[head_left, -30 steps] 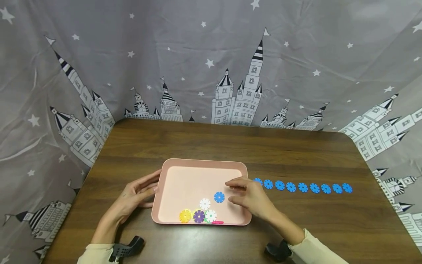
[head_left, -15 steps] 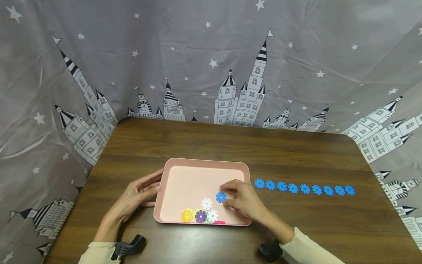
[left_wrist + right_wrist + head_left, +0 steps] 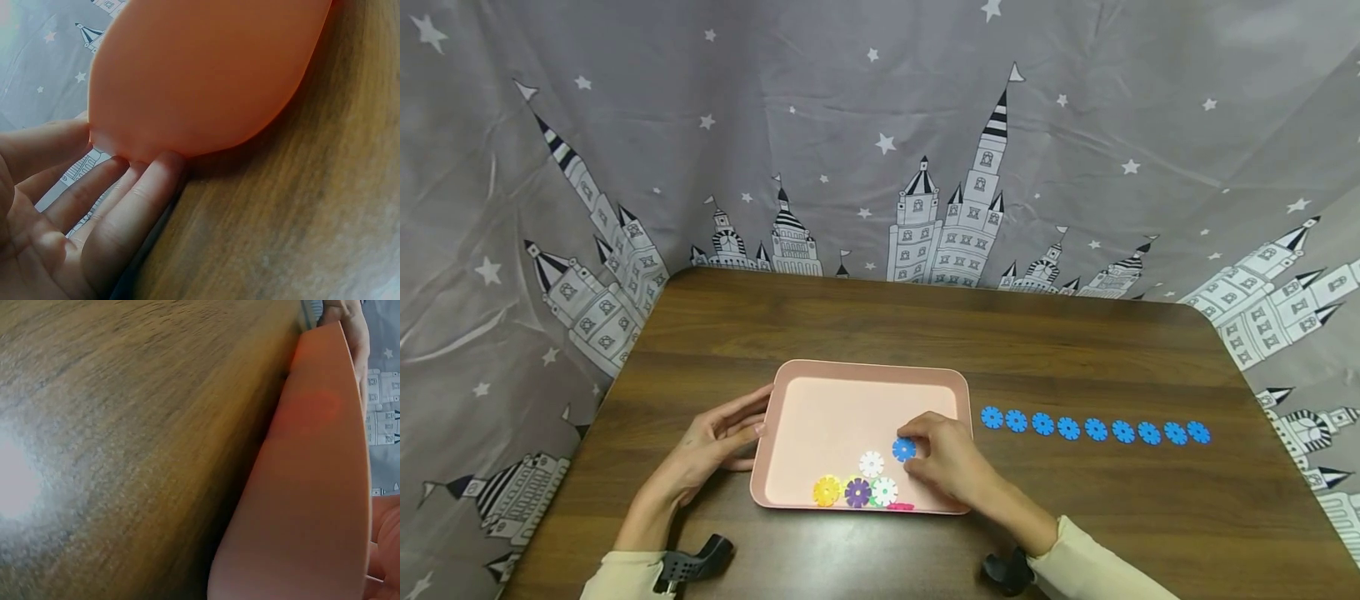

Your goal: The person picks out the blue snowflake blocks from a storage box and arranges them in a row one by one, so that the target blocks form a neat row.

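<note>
A pink tray (image 3: 865, 373) lies on the wooden table. At its left end my left hand (image 3: 715, 442) holds the edge, fingertips against the outer wall; in the left wrist view the fingers (image 3: 134, 209) meet that wall. My right hand (image 3: 951, 458) reaches over the tray's right side, thumb and forefinger pinching a blue notched disc (image 3: 903, 450) at its edges. Near it lies a white disc (image 3: 872, 464). Along the near wall sit a yellow disc (image 3: 827, 491), a purple disc (image 3: 857, 492), another white disc (image 3: 884, 491) and a pink one (image 3: 900, 506), partly overlapping.
Right of the tray, several blue discs (image 3: 1095, 429) form a straight row across the table (image 3: 1075, 350). Behind the far table edge hangs a grey curtain (image 3: 820, 100) printed with castles and stars. Black wrist mounts (image 3: 696, 558) sit under both wrists.
My right hand has moved left and down over the tray, and its thumb and forefinger have closed onto the blue disc. The left hand keeps its place on the tray.
</note>
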`<action>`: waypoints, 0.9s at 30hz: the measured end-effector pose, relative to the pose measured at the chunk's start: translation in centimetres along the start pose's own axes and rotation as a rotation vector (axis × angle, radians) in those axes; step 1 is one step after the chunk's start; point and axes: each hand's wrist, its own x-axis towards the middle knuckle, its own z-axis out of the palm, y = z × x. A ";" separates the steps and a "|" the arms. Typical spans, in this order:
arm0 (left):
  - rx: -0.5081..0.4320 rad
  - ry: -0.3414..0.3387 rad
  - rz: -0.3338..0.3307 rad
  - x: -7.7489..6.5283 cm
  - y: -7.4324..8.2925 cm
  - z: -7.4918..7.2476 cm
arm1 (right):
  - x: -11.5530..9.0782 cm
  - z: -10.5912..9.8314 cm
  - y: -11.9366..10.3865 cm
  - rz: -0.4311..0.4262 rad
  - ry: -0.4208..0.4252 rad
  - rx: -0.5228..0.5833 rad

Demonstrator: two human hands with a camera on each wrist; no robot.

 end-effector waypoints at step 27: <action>0.001 0.004 -0.001 0.0 0.1 0.2 | 0.4 0.1 0.2 -0.093 -0.018 -0.043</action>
